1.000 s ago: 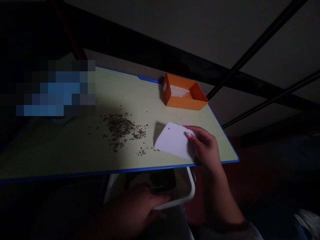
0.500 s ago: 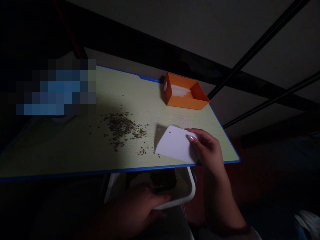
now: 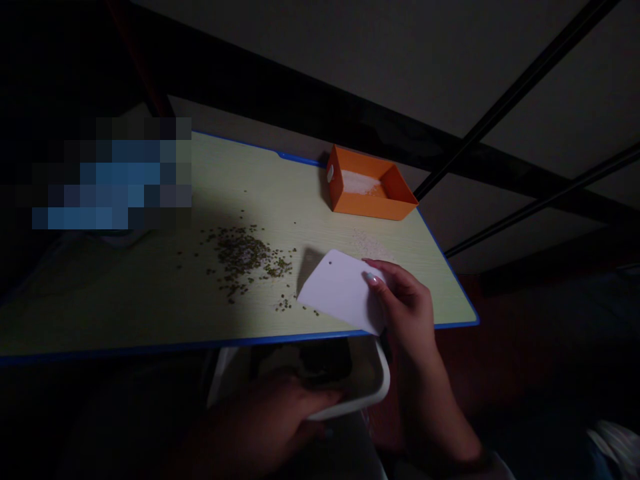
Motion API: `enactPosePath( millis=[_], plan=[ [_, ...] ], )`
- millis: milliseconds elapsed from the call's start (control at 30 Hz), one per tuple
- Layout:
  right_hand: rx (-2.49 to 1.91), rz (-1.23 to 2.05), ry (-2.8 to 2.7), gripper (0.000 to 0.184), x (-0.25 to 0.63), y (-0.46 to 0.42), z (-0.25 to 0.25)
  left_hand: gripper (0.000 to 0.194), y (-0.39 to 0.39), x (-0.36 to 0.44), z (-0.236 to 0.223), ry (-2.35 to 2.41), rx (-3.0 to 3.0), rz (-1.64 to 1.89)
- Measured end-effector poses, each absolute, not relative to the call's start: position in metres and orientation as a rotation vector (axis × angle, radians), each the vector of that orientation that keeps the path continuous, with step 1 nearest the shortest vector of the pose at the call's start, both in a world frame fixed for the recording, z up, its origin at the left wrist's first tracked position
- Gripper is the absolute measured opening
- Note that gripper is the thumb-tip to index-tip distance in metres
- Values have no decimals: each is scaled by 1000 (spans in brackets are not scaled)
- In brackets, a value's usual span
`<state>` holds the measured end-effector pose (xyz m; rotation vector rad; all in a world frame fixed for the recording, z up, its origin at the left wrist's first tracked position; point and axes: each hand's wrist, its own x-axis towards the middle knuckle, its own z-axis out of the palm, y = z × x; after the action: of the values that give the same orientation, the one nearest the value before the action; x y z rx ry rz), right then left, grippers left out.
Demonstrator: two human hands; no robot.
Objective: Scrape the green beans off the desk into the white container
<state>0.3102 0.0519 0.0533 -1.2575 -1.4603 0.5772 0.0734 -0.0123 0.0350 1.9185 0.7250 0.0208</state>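
Orange box (image 3: 371, 191) containing white grains: far right on table (image 3: 150, 307). Dark rails (image 3: 525, 80) beyond, far right.

Most of the white tub (image 3: 381, 383) under the left hand (image 3: 280, 417) sits behind the tabletop (image 3: 150, 313) edge, and what's dark inside it can't be made out. That hand is deep in shadow, its fingers hard to tell apart. The right hand (image 3: 405, 310) covers a corner of the scraper (image 3: 337, 290). Far to the left of both hands, a pixelated blue patch (image 3: 107, 177) hides whatever lies there.
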Motion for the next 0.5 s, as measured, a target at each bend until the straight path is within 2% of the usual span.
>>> enactPosePath(
  millis=[200, 500],
  plan=[
    [-1331, 460, -1385, 17, 314, 45, 57, 50, -12, 74, 36, 723, 1892, 26],
    [-1415, 469, -1240, 17, 323, 51, 59, 54, -16, 73, 35, 764, 1877, 21]
  ],
)
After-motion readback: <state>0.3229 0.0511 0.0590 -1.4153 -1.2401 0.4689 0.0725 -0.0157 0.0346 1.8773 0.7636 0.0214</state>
